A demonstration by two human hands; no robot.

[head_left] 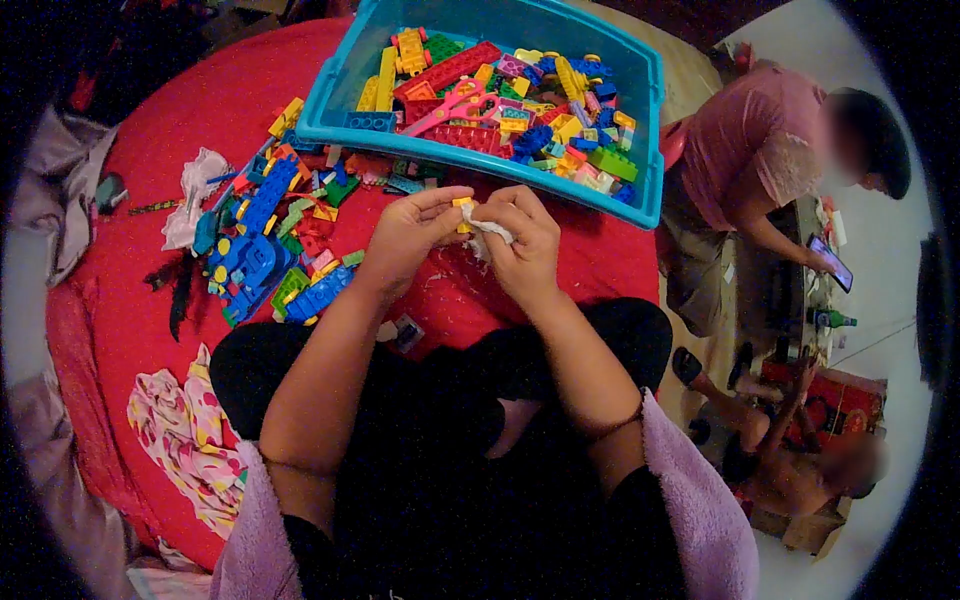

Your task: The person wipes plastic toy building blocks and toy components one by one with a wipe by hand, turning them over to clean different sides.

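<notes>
My left hand [410, 235] pinches a small yellow toy brick [463, 214] between thumb and fingers. In my right hand [525, 245] is a crumpled white tissue [490, 230], pressed against the brick's right side. Both hands meet in front of a blue plastic bin [480, 160] full of mixed building bricks. Pink scissors [455, 108] lie on top of the bricks inside it. Left of my hands, a loose pile of bricks [265, 265], mostly blue, spreads over the red cloth [130, 290].
Patterned fabric [190, 440] lies at the left, with a pale pink cloth [195, 195] above it. A small card-like item [405, 333] rests by my legs. On the right, one person [745, 150] holds a phone [832, 262]; another person [790, 460] sits lower down.
</notes>
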